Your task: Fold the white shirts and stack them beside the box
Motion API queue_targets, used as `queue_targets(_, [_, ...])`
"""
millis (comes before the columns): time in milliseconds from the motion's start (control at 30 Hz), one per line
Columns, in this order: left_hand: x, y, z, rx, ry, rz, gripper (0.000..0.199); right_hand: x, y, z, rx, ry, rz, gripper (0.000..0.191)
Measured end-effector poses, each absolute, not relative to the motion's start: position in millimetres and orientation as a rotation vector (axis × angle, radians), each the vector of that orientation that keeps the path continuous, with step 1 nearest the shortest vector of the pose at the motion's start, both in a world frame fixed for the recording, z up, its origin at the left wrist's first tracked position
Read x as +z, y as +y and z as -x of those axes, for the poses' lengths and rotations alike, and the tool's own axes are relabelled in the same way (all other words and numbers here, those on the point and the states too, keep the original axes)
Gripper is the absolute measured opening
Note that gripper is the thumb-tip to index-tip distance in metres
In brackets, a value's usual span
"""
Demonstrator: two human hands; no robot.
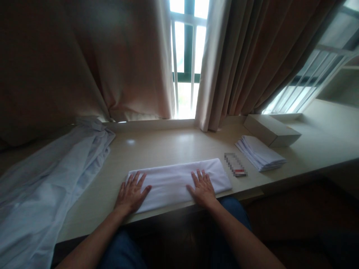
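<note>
White folded cloth (169,185) under left hand (132,193), right hand (202,188), pale box (272,129) beyond

Cloth (171,186), lower centre: plain white
Table (157,145): pale cream
Curtains (137,71): beige-brown
Window frame (189,48), top centre: dark green
Jeans (237,209): blue

The scene is dim, its light coming through a window (189,48) blown out to white and a second window (305,78) at right. Pale glare spots the desk (157,141) — the cloth (171,183) shows faint shading, while the left curtain (56,56) and floor (303,213) sink into shadow. Focus is soft, the edges stretch and lean — blocky pixels mask one small item (235,164)
</note>
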State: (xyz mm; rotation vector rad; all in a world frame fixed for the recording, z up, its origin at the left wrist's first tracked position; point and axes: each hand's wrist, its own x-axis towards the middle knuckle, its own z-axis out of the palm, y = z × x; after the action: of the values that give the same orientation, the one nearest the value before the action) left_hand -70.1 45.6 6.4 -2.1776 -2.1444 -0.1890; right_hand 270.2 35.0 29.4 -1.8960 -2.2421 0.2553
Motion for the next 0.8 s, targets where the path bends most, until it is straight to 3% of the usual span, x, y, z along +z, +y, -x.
queue_targets(267, [-1, 52, 73, -0.239, -2.267, 1.991, 0.072, 22, 31, -300, 0.124, -2.204, 1.995, 0.070])
queue_targets(800, [1, 36, 63, -0.286, -2.322, 1.910, 0.073, 6, 44, -352, 0.068, -2.066, 2.204, 0.082])
